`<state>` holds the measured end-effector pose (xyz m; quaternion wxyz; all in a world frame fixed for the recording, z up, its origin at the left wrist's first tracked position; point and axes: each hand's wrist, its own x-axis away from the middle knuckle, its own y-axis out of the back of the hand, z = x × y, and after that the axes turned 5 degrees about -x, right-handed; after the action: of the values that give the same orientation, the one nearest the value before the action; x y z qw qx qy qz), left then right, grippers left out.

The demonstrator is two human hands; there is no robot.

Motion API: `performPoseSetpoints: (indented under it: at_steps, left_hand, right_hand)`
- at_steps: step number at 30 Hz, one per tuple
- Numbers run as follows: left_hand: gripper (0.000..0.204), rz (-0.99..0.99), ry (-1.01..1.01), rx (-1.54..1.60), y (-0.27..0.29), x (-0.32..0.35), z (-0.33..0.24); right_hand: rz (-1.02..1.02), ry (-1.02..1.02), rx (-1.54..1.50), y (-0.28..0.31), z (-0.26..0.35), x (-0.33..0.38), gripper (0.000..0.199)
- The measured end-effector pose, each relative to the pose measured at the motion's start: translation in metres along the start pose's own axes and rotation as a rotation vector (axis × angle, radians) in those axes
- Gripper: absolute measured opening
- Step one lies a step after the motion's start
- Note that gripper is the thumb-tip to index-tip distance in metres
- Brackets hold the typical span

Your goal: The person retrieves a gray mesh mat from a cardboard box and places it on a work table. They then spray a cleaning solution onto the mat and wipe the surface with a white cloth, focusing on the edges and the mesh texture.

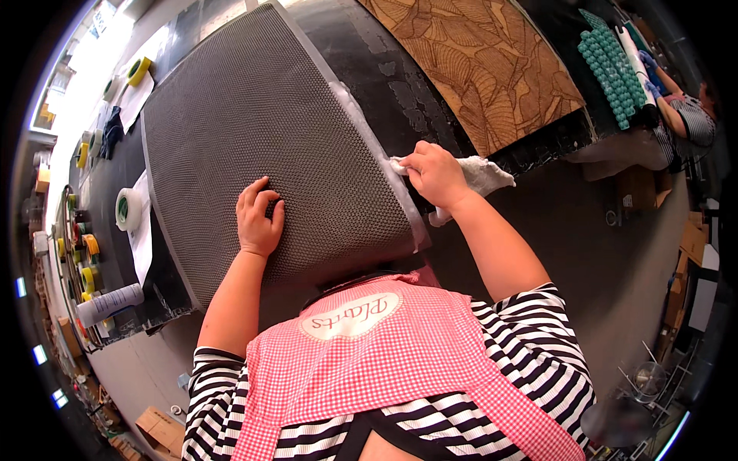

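A large dark grey sheet with a fine honeycomb-like texture point(231, 115) lies across the black table, its near end bending down over the table edge toward me. Along its right side runs a pale, whitish border strip point(361, 127). My left hand point(260, 219) rests on the textured surface, fingers spread and holding nothing. At the right border, my right hand point(437, 175) is closed on a white cloth point(484, 177). A bunched bit of the cloth presses against the border, and the rest trails out to the right of the hand.
A brown leaf-patterned mat point(477, 69) lies at the far right. Rolls of tape point(129, 209) and a white cylinder point(110, 304) line the left side. Beyond a teal bumpy mat point(613, 77), another person point(688, 111) in blue gloves works. Cardboard boxes point(642, 188) stand at right.
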<state>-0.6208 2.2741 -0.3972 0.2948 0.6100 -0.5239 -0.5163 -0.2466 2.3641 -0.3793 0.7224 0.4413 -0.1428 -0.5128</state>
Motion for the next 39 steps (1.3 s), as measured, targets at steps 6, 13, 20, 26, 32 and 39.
performPoseSetpoints:
  at_steps: [6,13,20,26,32,39]
  left_hand:
    - [0.015,-0.004,0.026,0.004,0.005,-0.005,-0.006]
    - [0.016,0.020,0.055,0.021,0.007,-0.004,-0.005]
    - [0.017,0.016,0.045,0.020,0.008,-0.003,-0.004]
    - [0.019,0.042,0.051,0.039,0.011,-0.006,-0.004]
    - [0.029,0.040,-0.036,-0.047,0.014,-0.011,-0.010]
    - [0.049,0.224,-0.281,0.195,-0.009,-0.079,-0.069]
  right_hand:
    - [0.053,-0.064,-0.105,0.001,0.003,-0.008,0.012]
    - [-0.110,-0.116,-0.295,-0.016,0.000,-0.091,0.017]
    - [-0.126,0.169,0.077,-0.070,-0.010,-0.164,0.009]
    - [-0.083,0.046,0.059,-0.074,-0.019,-0.214,0.009]
    - [0.087,0.081,-0.023,-0.050,-0.017,-0.155,0.009]
    - [0.002,-0.020,-0.101,-0.058,-0.006,-0.175,0.008]
